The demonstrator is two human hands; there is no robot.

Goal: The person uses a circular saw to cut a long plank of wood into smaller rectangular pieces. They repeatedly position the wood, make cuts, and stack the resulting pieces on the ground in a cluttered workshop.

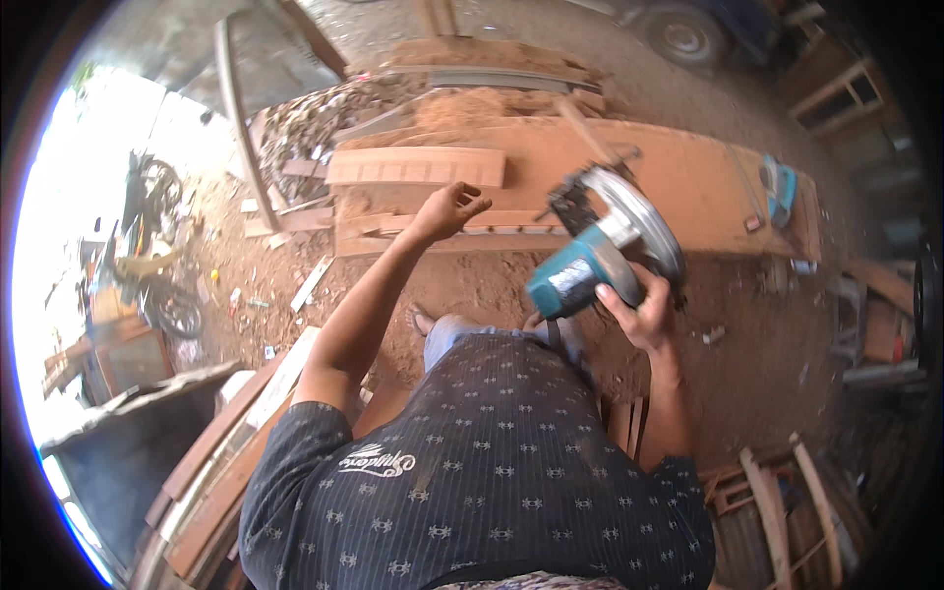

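My right hand [649, 313] is wrapped round the rear handle of a circular saw [570, 273] with a teal motor housing and a silver blade guard. The saw is lifted in front of me, over the near edge of a low wooden worktable [698, 187]. My left hand [450, 210] hovers over the table with loosely curled fingers and nothing visible in them. Just beyond it lies a flat reddish board [417, 167] with a row of short marks or notches along its near side. A narrow strip of wood [511, 218] runs along the table's near edge, partly behind the saw.
A teal power tool [779, 192] sits at the table's right end. Wood shavings [482, 108] and scraps heap up behind the table. Stacked planks [221, 467] lie at my left, with more timber [772, 511] at lower right. A motorbike [147, 256] stands far left, a vehicle wheel [685, 37] at the back.
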